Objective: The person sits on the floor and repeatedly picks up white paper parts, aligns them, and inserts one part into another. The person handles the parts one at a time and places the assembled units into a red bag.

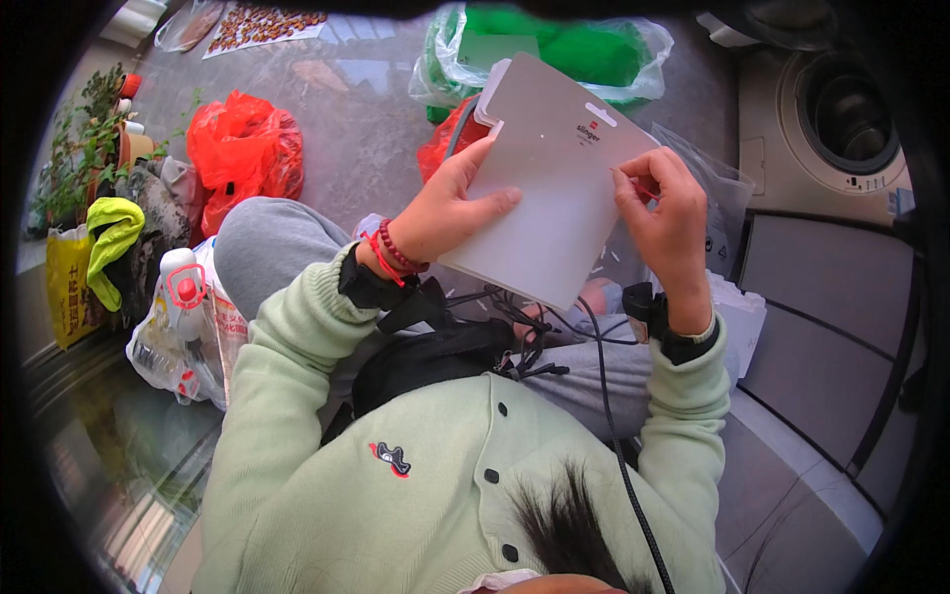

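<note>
A flat, light grey card sleeve (546,188) with a hang slot near its top corner is held tilted above my lap. My left hand (445,208) is closed on its left edge, thumb lying across the front and the other fingers hidden behind. White layers and a dark grey strip show along that left side. At the right edge, my right hand (668,203) is pinched, thumb against forefinger. A bit of red shows beside the fingers; what they hold, if anything, is too small to make out.
Black cables (529,322) run over my lap beside a black bag (435,366). A red plastic bag (244,158) stands left. Ahead is a green, plastic-lined container (584,54). A front-loading washing machine (826,119) stands right. Small white bits lie near my feet.
</note>
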`<state>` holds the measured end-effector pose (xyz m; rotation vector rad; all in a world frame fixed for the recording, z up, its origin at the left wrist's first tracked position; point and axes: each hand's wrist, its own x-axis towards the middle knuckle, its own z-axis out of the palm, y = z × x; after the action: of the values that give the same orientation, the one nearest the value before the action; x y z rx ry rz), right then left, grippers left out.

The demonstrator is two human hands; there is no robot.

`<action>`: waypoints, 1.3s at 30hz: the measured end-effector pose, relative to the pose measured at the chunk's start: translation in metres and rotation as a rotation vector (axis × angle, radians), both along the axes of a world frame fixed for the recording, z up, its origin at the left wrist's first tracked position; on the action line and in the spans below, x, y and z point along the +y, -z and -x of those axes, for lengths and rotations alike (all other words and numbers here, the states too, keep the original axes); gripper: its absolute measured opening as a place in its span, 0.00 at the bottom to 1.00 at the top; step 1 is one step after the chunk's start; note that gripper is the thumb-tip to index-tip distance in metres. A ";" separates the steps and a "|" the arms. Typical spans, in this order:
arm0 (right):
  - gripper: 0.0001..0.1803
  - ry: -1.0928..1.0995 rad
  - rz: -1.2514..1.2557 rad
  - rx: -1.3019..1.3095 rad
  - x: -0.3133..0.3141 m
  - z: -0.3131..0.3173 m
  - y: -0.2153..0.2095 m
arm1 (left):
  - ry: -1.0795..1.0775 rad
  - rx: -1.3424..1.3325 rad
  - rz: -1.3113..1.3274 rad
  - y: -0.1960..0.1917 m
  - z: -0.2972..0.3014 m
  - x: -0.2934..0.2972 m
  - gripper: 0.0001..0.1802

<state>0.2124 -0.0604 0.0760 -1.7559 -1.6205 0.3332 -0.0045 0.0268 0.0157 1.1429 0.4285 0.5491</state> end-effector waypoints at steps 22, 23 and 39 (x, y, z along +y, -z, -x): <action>0.06 -0.023 -0.041 -0.161 0.000 0.002 0.006 | -0.019 0.020 -0.121 -0.002 0.001 -0.002 0.25; 0.06 -0.014 -0.057 -0.140 0.000 0.002 0.005 | -0.022 0.026 -0.115 -0.002 0.001 -0.001 0.25; 0.05 -0.128 -0.063 -0.138 -0.001 0.002 0.001 | -0.033 0.045 -0.048 -0.007 0.002 0.001 0.26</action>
<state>0.2105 -0.0619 0.0747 -1.6627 -1.8261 0.2218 -0.0069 0.0276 0.0226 1.1973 0.4760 0.5662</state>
